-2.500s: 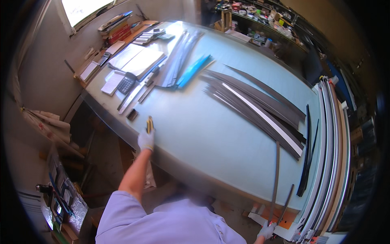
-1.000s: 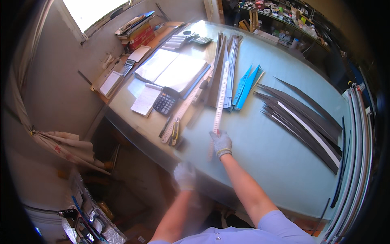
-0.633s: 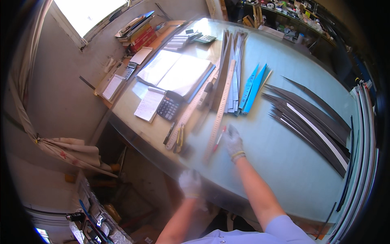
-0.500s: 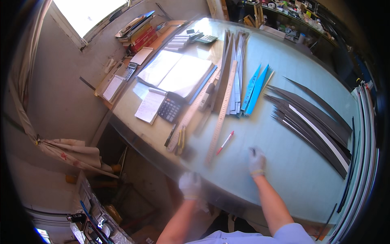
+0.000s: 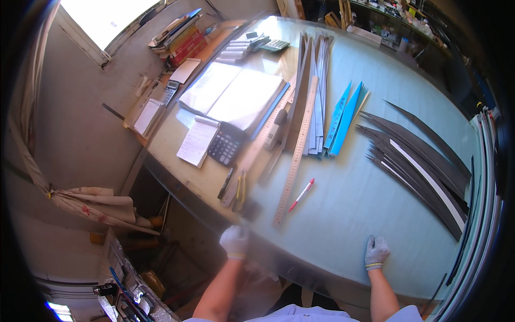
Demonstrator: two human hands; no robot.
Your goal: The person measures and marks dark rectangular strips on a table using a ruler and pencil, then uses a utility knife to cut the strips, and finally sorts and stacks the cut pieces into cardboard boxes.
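My left hand [image 5: 234, 241], in a white glove, is curled closed at the table's front edge, just below the yellow-handled pliers-like tool [image 5: 241, 192]. To the right my right hand [image 5: 377, 251], in a glove with a yellowish cuff, rests as a loose fist on the glass-like tabletop [image 5: 327, 231]. No object shows in either hand. Between and beyond the hands lie a red and white pen [image 5: 302, 195] and a long wooden ruler [image 5: 298, 150]. Further right, dark pointed strips [image 5: 418, 166] are fanned out, with a white strip among them.
Blue pointed strips [image 5: 343, 121] and long grey strips [image 5: 316, 102] lie at the back middle. An open book [image 5: 236, 96], a black calculator [image 5: 226, 144] and a notepad [image 5: 197, 140] are on the left. Long upright sheets [image 5: 485, 161] stand along the right edge.
My right hand has moved right and toward me, away from the pen. My left hand has shifted slightly left. The things on the table appear slightly shifted as the view moved.
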